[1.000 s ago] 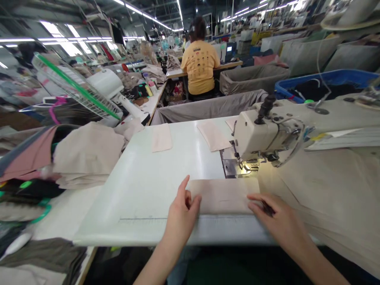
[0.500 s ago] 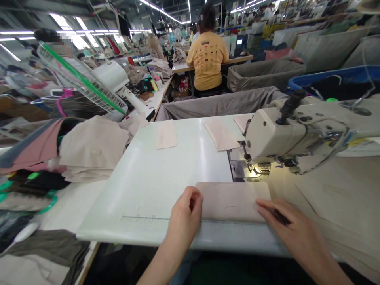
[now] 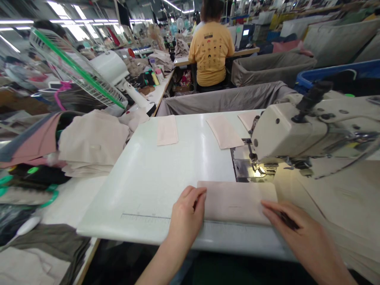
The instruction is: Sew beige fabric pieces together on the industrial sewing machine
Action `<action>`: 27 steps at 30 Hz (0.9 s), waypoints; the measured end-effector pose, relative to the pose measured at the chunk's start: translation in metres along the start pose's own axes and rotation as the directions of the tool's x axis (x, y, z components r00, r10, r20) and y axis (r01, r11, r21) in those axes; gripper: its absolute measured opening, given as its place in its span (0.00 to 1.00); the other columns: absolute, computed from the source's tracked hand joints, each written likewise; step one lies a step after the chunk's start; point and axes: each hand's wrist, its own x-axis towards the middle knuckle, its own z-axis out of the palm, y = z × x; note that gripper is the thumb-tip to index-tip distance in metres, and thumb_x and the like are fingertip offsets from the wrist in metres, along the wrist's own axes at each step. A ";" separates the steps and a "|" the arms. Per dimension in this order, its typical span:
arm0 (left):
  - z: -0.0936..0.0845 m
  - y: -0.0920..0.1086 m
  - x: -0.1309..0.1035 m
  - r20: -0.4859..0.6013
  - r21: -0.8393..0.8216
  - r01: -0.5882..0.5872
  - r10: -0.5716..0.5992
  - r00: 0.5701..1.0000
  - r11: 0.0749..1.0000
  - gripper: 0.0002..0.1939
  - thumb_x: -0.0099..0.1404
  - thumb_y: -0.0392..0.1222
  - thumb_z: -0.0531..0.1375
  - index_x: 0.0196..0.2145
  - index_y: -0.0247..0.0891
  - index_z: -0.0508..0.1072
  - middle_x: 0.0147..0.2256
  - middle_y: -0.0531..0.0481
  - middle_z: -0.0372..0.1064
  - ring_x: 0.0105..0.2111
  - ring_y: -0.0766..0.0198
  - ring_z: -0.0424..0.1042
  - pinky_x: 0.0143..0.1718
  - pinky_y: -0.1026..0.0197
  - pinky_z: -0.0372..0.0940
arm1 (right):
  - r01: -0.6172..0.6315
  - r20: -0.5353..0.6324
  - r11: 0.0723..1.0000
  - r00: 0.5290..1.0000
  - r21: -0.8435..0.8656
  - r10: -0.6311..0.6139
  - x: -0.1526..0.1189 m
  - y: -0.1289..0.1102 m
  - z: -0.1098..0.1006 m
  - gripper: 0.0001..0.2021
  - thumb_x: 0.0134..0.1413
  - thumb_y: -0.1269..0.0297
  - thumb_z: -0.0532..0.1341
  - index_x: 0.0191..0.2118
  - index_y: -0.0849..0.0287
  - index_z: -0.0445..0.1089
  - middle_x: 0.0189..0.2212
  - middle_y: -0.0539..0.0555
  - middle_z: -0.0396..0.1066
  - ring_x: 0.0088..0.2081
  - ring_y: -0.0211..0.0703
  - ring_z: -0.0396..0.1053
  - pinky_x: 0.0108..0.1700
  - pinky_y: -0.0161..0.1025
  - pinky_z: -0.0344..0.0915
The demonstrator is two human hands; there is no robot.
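Observation:
A beige rectangular fabric piece [image 3: 234, 202] lies flat on the white sewing table, just in front of the machine's metal needle plate [image 3: 245, 170]. At its left edge, my left hand [image 3: 190, 209] pinches the cloth between thumb and fingertips. My right hand [image 3: 297, 225] grips the right edge the same way, and a dark slim object, too hidden to name, is tucked in its palm. Above the plate stands the sewing machine head [image 3: 285, 134], its lamp lit near the presser foot. A ruler scale [image 3: 142, 217] runs along the table's front, partly under the fabric's lower edge.
Smaller beige pieces [image 3: 167, 130] lie toward the back of the table. Stacked beige cloth [image 3: 93, 142] and a green-rimmed fan [image 3: 80, 71] stand left. Larger beige panels [image 3: 350, 198] spread at right. Beyond the table are a grey cloth bin [image 3: 219, 102] and a seated person in yellow [image 3: 211, 51].
The camera view has shifted slightly, so the machine sits a little farther right in the picture. Both hands keep their hold on the fabric piece, which has hardly moved.

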 end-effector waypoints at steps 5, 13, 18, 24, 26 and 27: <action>0.000 0.001 0.001 0.010 0.013 0.026 -0.026 1.000 1.000 0.11 0.70 0.37 0.55 0.41 0.39 0.78 0.33 0.50 0.72 0.32 0.63 0.73 0.37 0.60 0.71 | -0.022 0.021 1.000 1.000 -0.015 0.022 -0.002 0.003 -0.001 0.14 0.60 0.48 0.62 0.38 0.49 0.80 0.38 0.51 0.80 0.38 0.46 0.78 0.37 0.36 0.72; 0.000 0.002 0.003 0.036 0.033 0.056 -0.057 0.998 0.998 0.12 0.70 0.38 0.55 0.42 0.39 0.79 0.33 0.49 0.72 0.31 0.63 0.73 0.36 0.60 0.72 | -0.001 0.041 1.000 0.999 -0.013 0.002 -0.001 0.006 -0.001 0.14 0.60 0.48 0.62 0.38 0.49 0.80 0.36 0.51 0.79 0.37 0.45 0.78 0.38 0.36 0.72; -0.001 0.003 0.004 0.035 0.038 0.063 -0.064 0.997 0.997 0.12 0.70 0.37 0.54 0.41 0.39 0.79 0.33 0.49 0.73 0.32 0.62 0.74 0.37 0.59 0.72 | -0.016 0.048 1.000 0.999 -0.018 0.017 -0.001 0.007 -0.001 0.15 0.61 0.47 0.61 0.38 0.50 0.80 0.37 0.53 0.79 0.38 0.48 0.77 0.38 0.39 0.73; -0.002 0.005 0.006 0.039 0.043 0.058 -0.060 0.997 0.997 0.12 0.70 0.37 0.54 0.41 0.39 0.79 0.33 0.49 0.73 0.32 0.62 0.75 0.37 0.59 0.72 | -0.015 0.050 1.000 0.999 -0.007 0.015 0.000 0.005 -0.002 0.15 0.60 0.47 0.61 0.38 0.49 0.80 0.37 0.52 0.79 0.37 0.48 0.78 0.37 0.38 0.73; -0.002 0.005 0.006 0.037 0.048 0.062 -0.063 0.997 0.997 0.12 0.70 0.38 0.55 0.41 0.40 0.79 0.33 0.49 0.73 0.32 0.62 0.75 0.37 0.59 0.72 | -0.016 0.047 1.000 0.999 -0.004 0.016 0.000 0.004 -0.002 0.14 0.60 0.47 0.61 0.38 0.49 0.80 0.36 0.52 0.79 0.37 0.48 0.78 0.36 0.38 0.73; -0.002 0.005 0.006 0.039 0.051 0.064 -0.066 0.997 0.997 0.12 0.70 0.38 0.55 0.42 0.40 0.79 0.33 0.49 0.73 0.32 0.62 0.75 0.37 0.59 0.72 | -0.019 0.048 1.000 0.999 -0.002 0.019 0.000 0.003 -0.002 0.15 0.60 0.47 0.61 0.38 0.49 0.80 0.36 0.52 0.79 0.37 0.48 0.77 0.36 0.38 0.72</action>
